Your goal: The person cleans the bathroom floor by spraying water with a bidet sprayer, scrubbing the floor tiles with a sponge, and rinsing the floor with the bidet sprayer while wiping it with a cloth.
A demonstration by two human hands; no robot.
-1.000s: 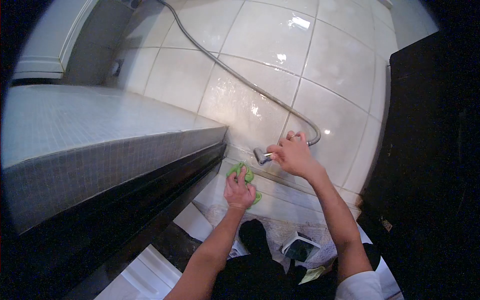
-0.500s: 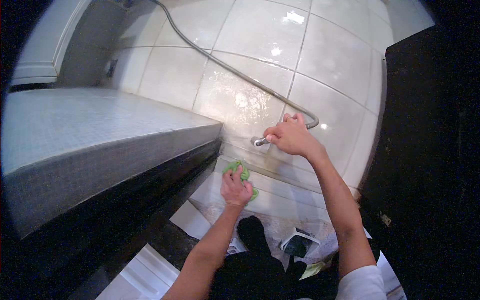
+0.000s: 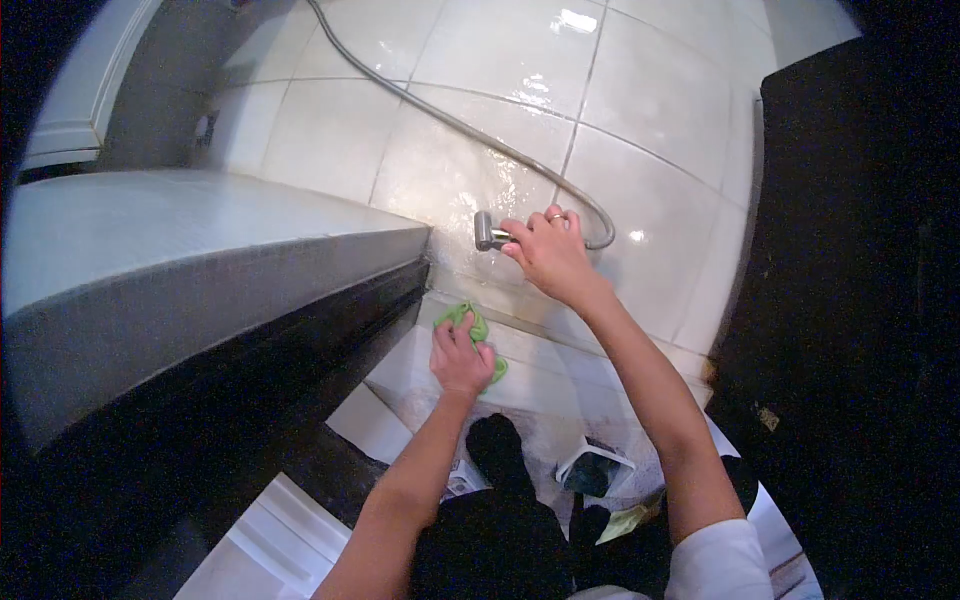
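A green cloth [image 3: 470, 316] is bunched under my left hand [image 3: 461, 356], whose fingers press it against the white ledge [image 3: 530, 362] at the near edge of the tiled floor. My right hand [image 3: 550, 252] grips a metal handheld sprayer [image 3: 484, 231] just above the wet tiles. The sprayer's head points left, and its handle is mostly hidden by my fingers. From my right hand the grey hose [image 3: 470, 130] loops round and runs away to the upper left.
Wet, shiny white tiles [image 3: 660, 150] spread ahead. On the left stands a raised light-topped block [image 3: 200, 220] with a dark lower side. A white container with dark contents [image 3: 594, 470] sits by my feet. A dark panel [image 3: 850, 220] borders the right.
My right hand has moved left and slightly away with the sprayer, turning its head more into view. My left hand stays on the green cloth; the whole view has shifted a little.
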